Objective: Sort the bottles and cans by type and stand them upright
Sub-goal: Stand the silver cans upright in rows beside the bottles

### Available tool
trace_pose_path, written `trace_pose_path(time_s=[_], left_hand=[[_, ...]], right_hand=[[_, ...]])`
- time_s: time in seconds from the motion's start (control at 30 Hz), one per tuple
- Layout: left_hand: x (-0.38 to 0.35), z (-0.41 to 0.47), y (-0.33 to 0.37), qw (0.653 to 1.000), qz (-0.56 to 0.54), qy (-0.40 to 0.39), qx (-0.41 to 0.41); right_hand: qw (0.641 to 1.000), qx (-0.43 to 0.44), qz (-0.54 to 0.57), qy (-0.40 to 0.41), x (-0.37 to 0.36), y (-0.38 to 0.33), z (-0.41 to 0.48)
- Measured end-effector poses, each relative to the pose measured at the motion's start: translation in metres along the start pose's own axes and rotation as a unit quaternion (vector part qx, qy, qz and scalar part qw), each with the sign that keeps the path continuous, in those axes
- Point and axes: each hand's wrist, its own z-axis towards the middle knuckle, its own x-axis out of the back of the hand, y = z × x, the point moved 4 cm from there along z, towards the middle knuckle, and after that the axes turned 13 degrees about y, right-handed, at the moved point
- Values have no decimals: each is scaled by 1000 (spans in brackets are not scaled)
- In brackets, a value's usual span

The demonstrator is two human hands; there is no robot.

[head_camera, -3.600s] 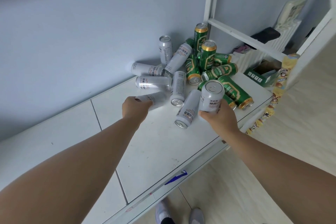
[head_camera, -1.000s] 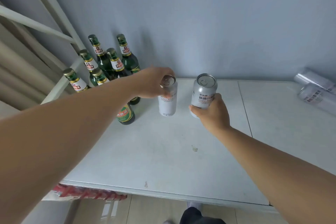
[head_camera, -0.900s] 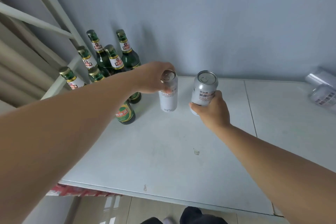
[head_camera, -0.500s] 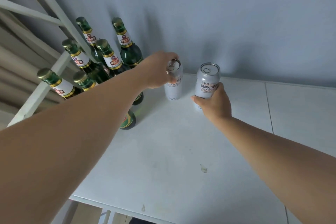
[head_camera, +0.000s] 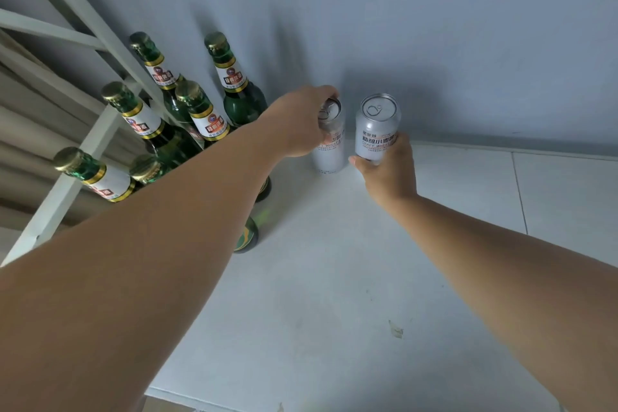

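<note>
Gripping tall silver metal can point(head_camera: 331, 147) by top with left hand point(head_camera: 297, 124), upright on white table point(head_camera: 334, 278). Clutching matching silver can point(head_camera: 378, 127) in right hand point(head_camera: 388, 170) just beside: same kind together.

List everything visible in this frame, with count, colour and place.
beer bottles: six, green with gold caps, upright, clustered at the table's far left
left can: one, silver, upright near the wall, right of the bottles
right can: one, silver, upright, just right of the left can
table: one, white, under everything
wall: one, blue-grey, behind the table
frame: one, white bars, far left
left hand: grips the left can's top
right hand: holds the right can's lower part
</note>
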Motion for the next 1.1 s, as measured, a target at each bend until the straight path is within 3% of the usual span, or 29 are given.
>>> trace_pose_path(time_s=[0.43, 0.67, 1.1], left_hand=[[-2, 7, -12, 999, -40, -22, 4], [-8, 6, -16, 998, -65, 3, 4], [-3, 8, -15, 999, -33, -13, -4]], right_hand=[[1000, 6, -28, 12, -7, 1, -1], [1000, -7, -14, 20, -9, 0, -2], [1000, -22, -11, 8, -9, -2, -1]])
